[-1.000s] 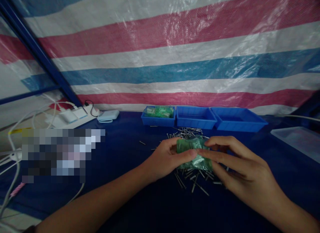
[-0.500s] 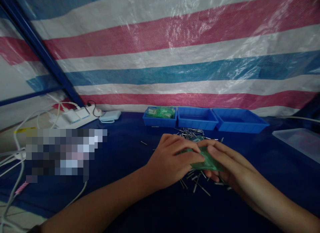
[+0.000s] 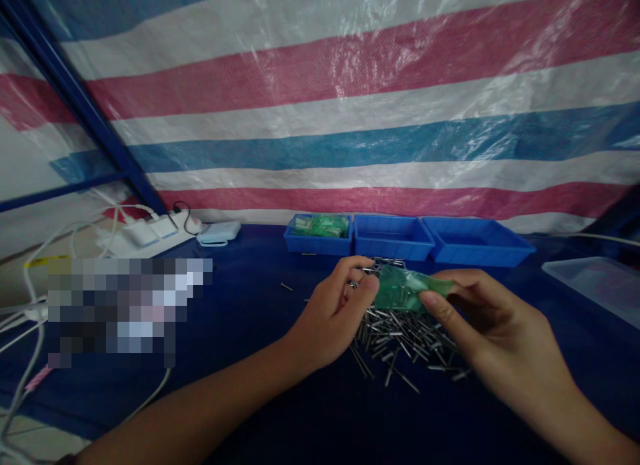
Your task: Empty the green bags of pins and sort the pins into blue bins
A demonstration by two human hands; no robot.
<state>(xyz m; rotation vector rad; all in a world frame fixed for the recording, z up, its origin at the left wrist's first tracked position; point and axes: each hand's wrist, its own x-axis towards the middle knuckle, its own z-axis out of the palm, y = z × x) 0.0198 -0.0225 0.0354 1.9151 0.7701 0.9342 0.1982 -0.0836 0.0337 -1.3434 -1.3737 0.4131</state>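
A small green plastic bag (image 3: pixel 400 288) with something pale inside is pinched at its right end between the thumb and fingers of my right hand (image 3: pixel 495 318). My left hand (image 3: pixel 335 312) is at the bag's left edge, its thumb tip close to or touching it. Its thumb and index finger stand apart, and the other fingers are curled and partly hidden. Beneath both hands and the bag lies a loose pile of thin silver rivet-like pins (image 3: pixel 400 332).
Behind the pile stand a blue bin (image 3: pixel 319 244) holding green bags, a middle blue bin (image 3: pixel 393 246) and a right blue bin (image 3: pixel 480 250). A clear plastic lid or tray (image 3: pixel 590 285) lies at right. To the left are a power strip (image 3: pixel 150 235), cables and a light-blue case (image 3: pixel 219 233).
My hands have moved apart. The right hand has turned outward and raised the green bag by its right end; the left fingers have come off its top, exposing more pins.
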